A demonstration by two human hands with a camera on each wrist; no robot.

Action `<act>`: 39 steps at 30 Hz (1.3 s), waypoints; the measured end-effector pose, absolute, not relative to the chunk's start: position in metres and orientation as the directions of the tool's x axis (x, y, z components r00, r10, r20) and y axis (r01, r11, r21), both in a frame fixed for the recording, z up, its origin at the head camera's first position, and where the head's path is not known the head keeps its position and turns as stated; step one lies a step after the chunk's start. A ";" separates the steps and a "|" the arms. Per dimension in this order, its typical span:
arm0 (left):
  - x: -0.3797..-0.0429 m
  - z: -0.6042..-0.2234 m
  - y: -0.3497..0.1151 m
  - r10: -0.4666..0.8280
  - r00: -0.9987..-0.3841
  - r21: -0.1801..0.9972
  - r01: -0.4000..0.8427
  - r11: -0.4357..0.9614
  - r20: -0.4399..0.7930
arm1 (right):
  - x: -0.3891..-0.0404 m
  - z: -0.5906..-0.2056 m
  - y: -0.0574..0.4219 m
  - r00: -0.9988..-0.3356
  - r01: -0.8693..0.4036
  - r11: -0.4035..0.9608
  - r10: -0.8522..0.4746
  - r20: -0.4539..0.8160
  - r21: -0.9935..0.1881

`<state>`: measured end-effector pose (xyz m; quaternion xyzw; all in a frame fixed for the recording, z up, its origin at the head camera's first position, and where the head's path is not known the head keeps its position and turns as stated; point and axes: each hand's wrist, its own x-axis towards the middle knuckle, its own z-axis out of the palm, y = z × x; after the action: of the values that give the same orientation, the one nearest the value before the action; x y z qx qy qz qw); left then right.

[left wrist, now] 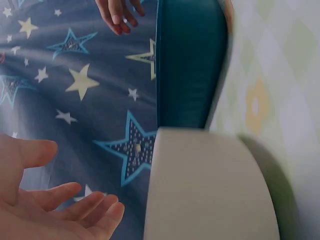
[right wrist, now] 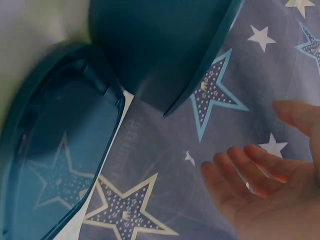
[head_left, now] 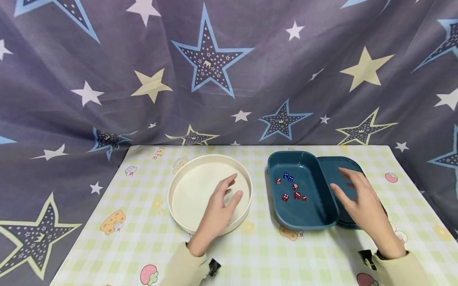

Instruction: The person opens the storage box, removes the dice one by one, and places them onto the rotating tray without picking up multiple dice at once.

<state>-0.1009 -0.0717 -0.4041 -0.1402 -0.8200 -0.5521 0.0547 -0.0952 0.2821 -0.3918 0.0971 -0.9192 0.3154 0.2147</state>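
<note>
Over the round cream tray [head_left: 189,190] hovers my left hand [head_left: 221,206], thumb and fingers apart and nothing between them. The left wrist view shows the same hand [left wrist: 65,200] beside the tray's pale outer wall [left wrist: 210,185]. My right hand [head_left: 361,198] hangs above a dark teal lid [head_left: 340,165], also holding nothing; its relaxed fingers [right wrist: 235,175] show in the right wrist view. Left of it stands a teal rectangular box [head_left: 311,210], partly over the lid's edge. Inside the box lie several red dice [head_left: 297,195] and two blue dice [head_left: 286,175].
A checked cloth [head_left: 125,254] with cartoon prints covers the table. Behind the table hangs a dark curtain [head_left: 229,111] patterned with stars. The cream tray and the teal box stand side by side with a strip of cloth between them.
</note>
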 end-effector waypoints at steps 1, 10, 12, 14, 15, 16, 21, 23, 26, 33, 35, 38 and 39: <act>-0.101 -0.404 -0.076 0.157 -0.957 0.889 0.286 0.357 0.245 | -0.097 -0.392 0.280 -0.885 -0.321 0.783 -0.047 0.463 -0.533; -0.095 -0.411 -0.114 0.070 -0.970 0.878 0.241 0.414 0.233 | -0.106 -0.399 0.259 -0.897 -0.327 0.769 -0.069 0.437 -0.549; -0.093 -0.413 -0.122 0.053 -0.971 0.875 0.233 0.424 0.232 | -0.109 -0.398 0.254 -0.901 -0.333 0.758 -0.079 0.427 -0.561; -0.090 -0.414 -0.131 0.029 -0.973 0.876 0.218 0.429 0.228 | -0.112 -0.396 0.250 -0.905 -0.337 0.748 -0.091 0.415 -0.572; -0.089 -0.414 -0.135 0.019 -0.975 0.877 0.208 0.433 0.222 | -0.113 -0.395 0.248 -0.907 -0.339 0.745 -0.098 0.409 -0.574; -0.087 -0.415 -0.139 0.009 -0.977 0.877 0.196 0.438 0.214 | -0.115 -0.393 0.246 -0.910 -0.340 0.743 -0.107 0.400 -0.576; -0.084 -0.414 -0.158 -0.017 -0.984 0.875 0.149 0.461 0.176 | -0.123 -0.386 0.239 -0.938 -0.327 0.752 -0.183 0.295 -0.572; -0.084 -0.415 -0.166 -0.028 -0.985 0.871 0.137 0.471 0.170 | -0.126 -0.385 0.237 -0.947 -0.317 0.761 -0.216 0.239 -0.566; -0.085 -0.416 -0.176 -0.044 -0.983 0.864 0.134 0.485 0.177 | -0.131 -0.384 0.236 -0.951 -0.311 0.767 -0.250 0.184 -0.562; -0.090 -0.418 -0.199 -0.098 -0.977 0.840 0.108 0.531 0.187 | -0.146 -0.382 0.236 -0.944 -0.317 0.729 -0.304 0.128 -0.607; -0.090 -0.420 -0.205 -0.117 -0.976 0.840 0.092 0.535 0.181 | -0.149 -0.381 0.237 -0.945 -0.306 0.723 -0.310 0.105 -0.620; -0.089 -0.423 -0.213 -0.131 -0.978 0.847 0.068 0.528 0.160 | -0.152 -0.379 0.238 -0.945 -0.291 0.720 -0.318 0.073 -0.630; -0.089 -0.424 -0.216 -0.132 -0.980 0.849 0.061 0.525 0.152 | -0.153 -0.378 0.238 -0.945 -0.288 0.721 -0.320 0.066 -0.630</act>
<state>-0.0890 -0.2158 -0.4239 0.0206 -0.8675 -0.4871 0.0990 -0.1528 0.2383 -0.3781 0.1640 -0.9274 0.3354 -0.0239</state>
